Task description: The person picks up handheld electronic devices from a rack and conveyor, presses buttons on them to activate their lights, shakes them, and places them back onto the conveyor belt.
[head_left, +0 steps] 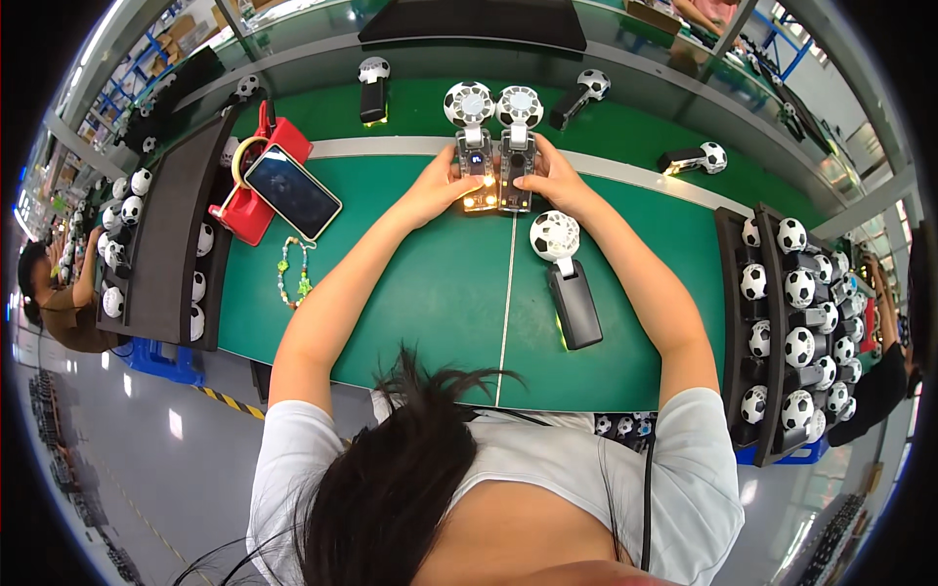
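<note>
Near the far side of the green tabletop, I hold two handheld devices with football-patterned round heads side by side. My left hand point(435, 190) is closed around the left football-headed device point(476, 146), its thumb on the front; a small display and orange lights glow on its see-through dark body. My right hand point(562, 186) grips the right football-headed device point(517, 164), thumb also on its front, with a fainter light near its lower end. Both stand with heads pointing away from me. A third football-headed device point(576, 305), with a black body, lies nearer me to the right.
To the left are a phone point(293, 192) leaning on a red stand point(246, 217) and a beaded strap point(283, 269). Several similar devices point(373, 98) lie along the far green strip. Dark racks point(767, 332) of them flank the table, with people beyond both sides.
</note>
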Demonstrator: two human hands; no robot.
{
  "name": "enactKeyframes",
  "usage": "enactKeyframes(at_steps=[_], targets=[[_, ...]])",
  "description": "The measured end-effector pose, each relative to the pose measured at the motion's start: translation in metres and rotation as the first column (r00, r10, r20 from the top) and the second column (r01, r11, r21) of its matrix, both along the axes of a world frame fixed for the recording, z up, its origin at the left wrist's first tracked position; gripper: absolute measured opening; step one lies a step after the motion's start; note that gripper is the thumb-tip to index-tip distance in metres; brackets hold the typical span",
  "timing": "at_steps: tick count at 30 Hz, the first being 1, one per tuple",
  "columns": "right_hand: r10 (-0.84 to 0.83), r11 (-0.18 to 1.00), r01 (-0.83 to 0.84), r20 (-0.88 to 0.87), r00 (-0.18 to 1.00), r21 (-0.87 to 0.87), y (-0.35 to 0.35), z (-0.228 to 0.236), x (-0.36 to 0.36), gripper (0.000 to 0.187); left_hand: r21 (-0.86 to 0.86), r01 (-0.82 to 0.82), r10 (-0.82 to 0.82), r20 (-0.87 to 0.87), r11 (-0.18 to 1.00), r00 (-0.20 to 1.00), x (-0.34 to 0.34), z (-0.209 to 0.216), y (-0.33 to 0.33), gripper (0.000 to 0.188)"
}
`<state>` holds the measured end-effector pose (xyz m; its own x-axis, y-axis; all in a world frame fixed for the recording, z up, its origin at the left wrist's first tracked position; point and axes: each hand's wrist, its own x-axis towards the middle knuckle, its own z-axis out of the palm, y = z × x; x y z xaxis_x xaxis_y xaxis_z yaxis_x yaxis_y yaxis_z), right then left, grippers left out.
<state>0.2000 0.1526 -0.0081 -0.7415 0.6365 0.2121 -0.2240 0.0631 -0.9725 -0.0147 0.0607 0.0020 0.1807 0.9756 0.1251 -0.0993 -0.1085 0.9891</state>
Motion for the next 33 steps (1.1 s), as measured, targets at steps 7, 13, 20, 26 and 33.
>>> enactKeyframes(at_steps=[7, 13, 20, 26, 33], targets=[[-0.011, 1.0, 0.011, -0.001, 1.0, 0.005, -0.009, 0.012, 0.0, 0.07, 0.032, 0.012, -0.011, -0.036, 0.999, 0.999, -0.003, -0.006, 0.006, 0.062], [0.006, 1.0, -0.006, 0.003, 1.0, -0.029, -0.006, 0.008, 0.001, 0.071, 0.036, 0.014, -0.013, -0.051, 0.999, 0.999, -0.004, -0.006, 0.006, 0.061], [0.001, 1.0, -0.001, -0.011, 1.0, -0.013, -0.011, 0.011, 0.001, 0.071, 0.059, -0.001, 0.007, -0.102, 0.998, 0.995, -0.004, -0.003, 0.004, 0.062], [-0.001, 1.0, 0.001, 0.01, 1.0, 0.007, -0.006, 0.006, 0.002, 0.072, 0.04, 0.021, -0.018, -0.074, 0.999, 0.997, -0.005, -0.002, 0.006, 0.062], [-0.023, 1.0, 0.023, 0.027, 0.999, 0.008, -0.009, 0.005, 0.0, 0.071, 0.079, 0.039, -0.036, -0.045, 0.996, 0.998, -0.008, -0.009, 0.006, 0.063]])
